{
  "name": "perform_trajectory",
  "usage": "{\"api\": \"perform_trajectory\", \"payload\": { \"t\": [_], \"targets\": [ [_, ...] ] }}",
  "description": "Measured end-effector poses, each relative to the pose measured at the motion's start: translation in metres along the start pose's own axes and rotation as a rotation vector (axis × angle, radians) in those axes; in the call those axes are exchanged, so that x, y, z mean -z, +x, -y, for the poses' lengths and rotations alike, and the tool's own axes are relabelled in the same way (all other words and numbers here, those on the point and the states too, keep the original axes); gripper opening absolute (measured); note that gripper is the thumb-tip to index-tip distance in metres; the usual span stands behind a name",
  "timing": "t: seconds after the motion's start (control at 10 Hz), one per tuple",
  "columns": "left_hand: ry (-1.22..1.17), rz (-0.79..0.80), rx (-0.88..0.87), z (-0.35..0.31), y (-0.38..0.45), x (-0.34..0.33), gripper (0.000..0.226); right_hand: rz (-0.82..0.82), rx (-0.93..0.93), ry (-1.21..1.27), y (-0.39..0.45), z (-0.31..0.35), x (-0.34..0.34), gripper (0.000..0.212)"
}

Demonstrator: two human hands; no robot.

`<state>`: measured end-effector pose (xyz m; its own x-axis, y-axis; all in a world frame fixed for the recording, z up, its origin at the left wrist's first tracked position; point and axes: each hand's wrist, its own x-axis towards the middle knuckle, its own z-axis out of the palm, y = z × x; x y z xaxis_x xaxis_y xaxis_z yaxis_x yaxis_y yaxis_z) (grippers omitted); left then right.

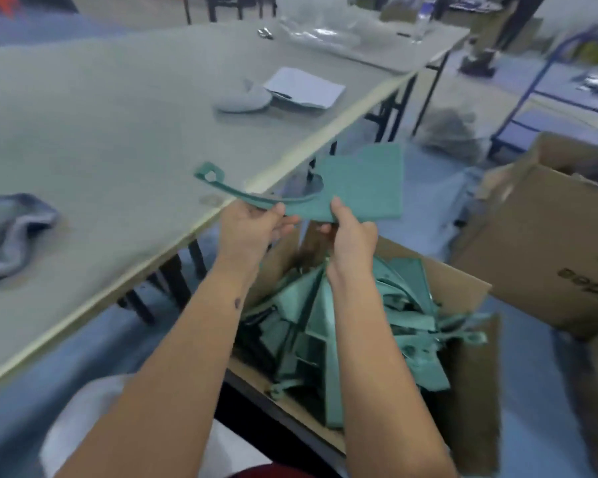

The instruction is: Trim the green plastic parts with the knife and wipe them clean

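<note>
left hand [252, 225]: fingers curled, grip pinching curved arm of green part [359, 184]
right hand [351, 232]: thumb on top, grip pinching part's flat panel
part location: in air, past counter [118, 132] edge, above open box [470, 294] of green parts [342, 332]
counter: grey cloth [7, 232] left, folded cloth [242, 98], white paper [304, 88], clear plastic far end
around: second cardboard box [546, 243] right, blue floor

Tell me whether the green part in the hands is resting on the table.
No: both the left hand and right hand hold the green part in the air past the table edge.
</note>
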<state>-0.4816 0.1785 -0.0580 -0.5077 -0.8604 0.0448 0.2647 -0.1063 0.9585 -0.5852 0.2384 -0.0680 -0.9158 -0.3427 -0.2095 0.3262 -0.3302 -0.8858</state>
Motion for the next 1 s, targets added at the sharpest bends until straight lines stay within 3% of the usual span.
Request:
{"api": "perform_trajectory", "payload": {
  "t": [0.2, 0.4, 0.6, 0.8, 0.9, 1.0],
  "targets": [
    [0.030, 0.025, 0.345, 0.074, -0.018, -0.030, 0.008, -0.200, -0.140, -0.104, 0.025, -0.037, 0.093, 0.019],
    [0.253, 0.101, 0.652, 0.098, -0.034, -0.043, 0.017, -0.372, -0.354, -0.005, 0.030, -0.071, 0.121, 0.016],
    [0.426, 0.293, 0.703, 0.112, -0.039, -0.039, 0.023, -0.514, -0.341, 0.162, 0.024, -0.079, 0.117, 0.019],
    [0.470, 0.280, 0.710, 0.103, -0.034, -0.033, 0.025, -0.528, -0.375, 0.152, 0.004, -0.083, 0.093, 0.012],
    [0.504, 0.318, 0.735, 0.081, -0.029, -0.032, 0.023, -0.500, -0.328, 0.064, -0.010, -0.086, 0.073, 0.010],
    [0.525, 0.362, 0.576, 0.054, -0.022, -0.023, 0.024, -0.365, -0.078, -0.127, -0.023, -0.085, 0.047, 0.015]
  ]
}}
